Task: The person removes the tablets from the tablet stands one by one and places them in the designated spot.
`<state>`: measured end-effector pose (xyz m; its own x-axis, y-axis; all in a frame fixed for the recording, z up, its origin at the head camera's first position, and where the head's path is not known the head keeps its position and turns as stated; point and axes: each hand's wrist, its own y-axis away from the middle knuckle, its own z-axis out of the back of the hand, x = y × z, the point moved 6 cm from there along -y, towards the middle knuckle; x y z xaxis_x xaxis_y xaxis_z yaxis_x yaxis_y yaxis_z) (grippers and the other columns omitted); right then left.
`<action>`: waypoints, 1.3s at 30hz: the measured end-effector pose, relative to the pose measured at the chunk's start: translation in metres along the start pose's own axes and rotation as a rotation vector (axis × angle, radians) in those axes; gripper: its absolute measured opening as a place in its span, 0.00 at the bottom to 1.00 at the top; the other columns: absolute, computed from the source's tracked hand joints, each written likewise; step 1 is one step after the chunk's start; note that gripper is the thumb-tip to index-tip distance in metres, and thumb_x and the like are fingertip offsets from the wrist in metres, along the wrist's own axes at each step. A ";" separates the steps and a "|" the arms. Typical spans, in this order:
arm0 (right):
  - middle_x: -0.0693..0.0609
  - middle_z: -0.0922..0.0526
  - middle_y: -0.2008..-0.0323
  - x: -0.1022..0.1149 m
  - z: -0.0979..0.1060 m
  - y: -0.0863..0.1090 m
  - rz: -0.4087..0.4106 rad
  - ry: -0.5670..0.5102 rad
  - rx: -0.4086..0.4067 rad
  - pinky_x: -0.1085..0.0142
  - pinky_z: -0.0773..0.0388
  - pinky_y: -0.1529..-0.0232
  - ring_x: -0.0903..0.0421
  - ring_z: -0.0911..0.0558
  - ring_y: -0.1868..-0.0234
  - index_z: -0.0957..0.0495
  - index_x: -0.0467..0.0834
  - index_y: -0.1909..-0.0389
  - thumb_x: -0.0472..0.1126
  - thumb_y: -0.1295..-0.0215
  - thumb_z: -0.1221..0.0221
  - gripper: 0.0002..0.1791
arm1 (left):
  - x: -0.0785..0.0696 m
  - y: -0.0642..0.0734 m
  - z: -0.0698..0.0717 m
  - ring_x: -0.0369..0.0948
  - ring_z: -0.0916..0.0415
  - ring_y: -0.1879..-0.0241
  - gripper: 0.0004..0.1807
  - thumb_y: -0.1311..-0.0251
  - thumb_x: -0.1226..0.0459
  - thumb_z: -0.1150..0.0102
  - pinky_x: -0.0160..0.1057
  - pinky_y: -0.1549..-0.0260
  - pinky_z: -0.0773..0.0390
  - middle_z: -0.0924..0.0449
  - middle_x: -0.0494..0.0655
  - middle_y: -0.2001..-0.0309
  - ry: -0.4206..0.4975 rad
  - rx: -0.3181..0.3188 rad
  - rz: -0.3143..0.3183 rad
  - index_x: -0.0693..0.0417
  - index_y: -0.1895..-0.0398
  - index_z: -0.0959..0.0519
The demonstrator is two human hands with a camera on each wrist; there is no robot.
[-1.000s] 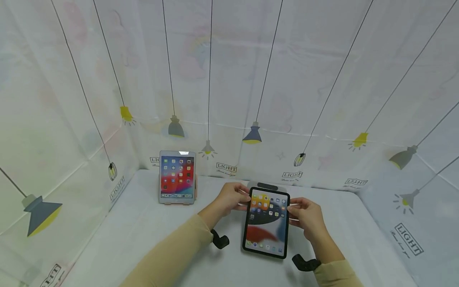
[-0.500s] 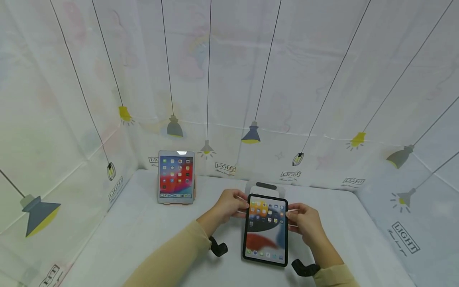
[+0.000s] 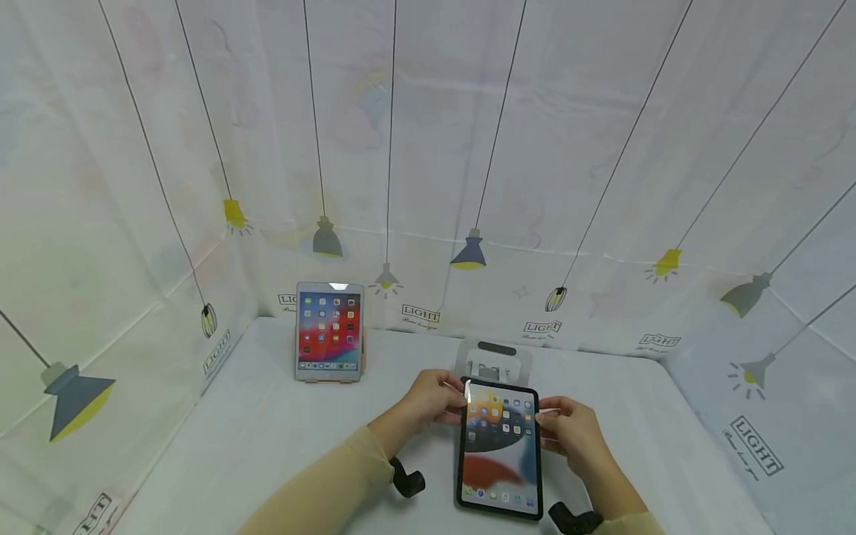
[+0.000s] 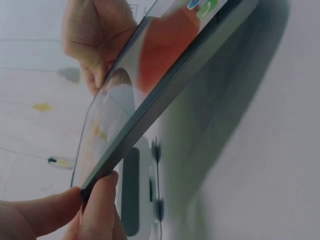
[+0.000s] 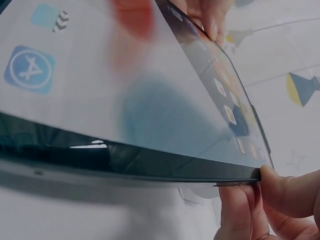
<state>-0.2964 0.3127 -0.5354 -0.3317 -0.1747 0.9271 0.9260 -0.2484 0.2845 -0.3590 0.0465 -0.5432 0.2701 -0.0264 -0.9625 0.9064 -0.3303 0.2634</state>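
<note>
A tablet with a black border [image 3: 500, 446], its screen lit with app icons, is held by both hands near its upper corners. The left hand [image 3: 435, 402] pinches its left edge, thumb on the front and fingers behind, as the left wrist view shows at the tablet's edge [image 4: 145, 107]. On the opposite edge the right hand [image 3: 567, 429] pinches in the same way; its thumb [image 5: 287, 192] lies at the screen's rim. The tablet is tilted, and its shadow falls on the white cloth below. Just behind its top edge stands a grey tablet stand [image 3: 525, 364] with a dark pad [image 3: 497, 348].
A second, silver-framed tablet [image 3: 330, 332] leans upright on a pinkish stand [image 3: 365, 349] at the back left. White cloth covers the table [image 3: 267, 446]. A curtain [image 3: 428, 148] printed with hanging lamps encloses the back and sides.
Both hands have drawn the black-bordered tablet toward the person, away from the grey stand. More of the stand now shows behind it. The silver tablet has stayed in place.
</note>
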 end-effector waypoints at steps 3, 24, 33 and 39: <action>0.51 0.14 0.68 -0.005 0.001 0.001 -0.004 0.005 -0.001 0.63 0.12 0.71 0.55 0.14 0.71 0.22 0.33 0.41 0.30 0.29 0.36 0.18 | 0.003 0.002 -0.002 0.44 0.11 0.65 0.14 0.40 0.77 0.32 0.41 0.70 0.07 0.11 0.55 0.62 0.004 0.006 -0.009 0.65 0.51 0.19; 0.51 0.14 0.69 -0.029 0.003 0.008 -0.065 0.008 0.008 0.64 0.13 0.73 0.55 0.15 0.73 0.22 0.34 0.42 0.30 0.32 0.36 0.18 | 0.023 0.013 -0.011 0.43 0.13 0.71 0.12 0.42 0.79 0.33 0.41 0.73 0.08 0.12 0.56 0.66 -0.005 0.011 0.001 0.62 0.57 0.20; 0.51 0.14 0.69 -0.034 0.006 0.012 -0.080 0.006 0.017 0.63 0.13 0.74 0.55 0.15 0.74 0.22 0.33 0.42 0.29 0.34 0.34 0.20 | 0.028 0.018 -0.015 0.42 0.14 0.75 0.12 0.43 0.80 0.33 0.43 0.73 0.08 0.11 0.55 0.68 -0.024 0.008 0.008 0.62 0.58 0.19; 0.50 0.14 0.69 -0.038 0.006 0.017 -0.103 0.012 0.016 0.63 0.14 0.74 0.54 0.15 0.73 0.21 0.34 0.42 0.30 0.33 0.35 0.19 | 0.034 0.018 -0.015 0.41 0.14 0.76 0.12 0.43 0.80 0.32 0.42 0.75 0.08 0.11 0.54 0.69 -0.033 0.005 0.014 0.61 0.59 0.19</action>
<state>-0.2669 0.3207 -0.5647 -0.4271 -0.1601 0.8899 0.8896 -0.2507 0.3819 -0.3283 0.0538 -0.5697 0.2712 -0.0624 -0.9605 0.9010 -0.3346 0.2762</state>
